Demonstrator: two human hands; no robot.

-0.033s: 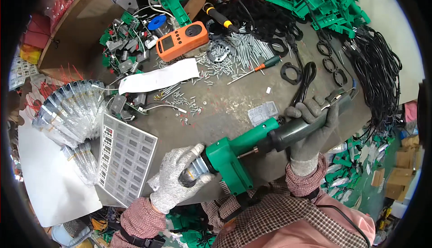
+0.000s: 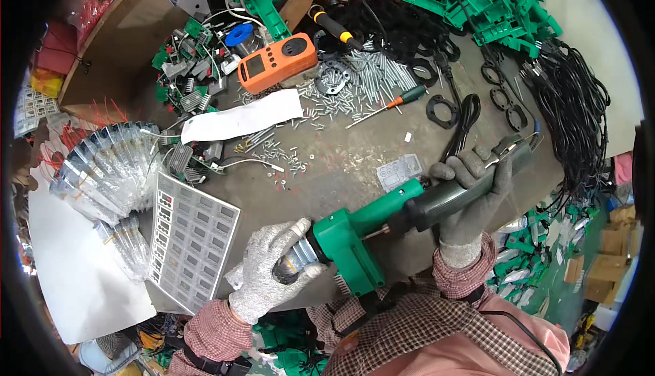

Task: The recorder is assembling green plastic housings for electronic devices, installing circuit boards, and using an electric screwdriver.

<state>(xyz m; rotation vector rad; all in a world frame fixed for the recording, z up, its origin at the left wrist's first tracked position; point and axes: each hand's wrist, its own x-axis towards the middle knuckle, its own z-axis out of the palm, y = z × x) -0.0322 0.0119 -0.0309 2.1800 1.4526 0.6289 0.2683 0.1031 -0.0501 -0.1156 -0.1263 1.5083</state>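
While we hold the green tool (image 2: 368, 229) low over the near bench (image 2: 341, 164) edge, our left hand (image 2: 273, 270) has its fingers curled tight round the metal nozzle (image 2: 297, 261); our right hand (image 2: 471, 185) has its fingers closed about the grey handle (image 2: 450, 195); a gloved twist could slip on the nozzle, we judge; farther off, loose screws (image 2: 355, 89) and the orange meter (image 2: 276, 62) could snag the black cord (image 2: 464, 120).

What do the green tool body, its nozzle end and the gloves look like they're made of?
Green tool body: likely moulded plastic, matte even colour, ribbed vents.
Nozzle end, in the left hand: seemingly bare metal, silvery glints, mostly hidden.
Gloves, right hand too: grey speckled knit fabric; any coating unclear.
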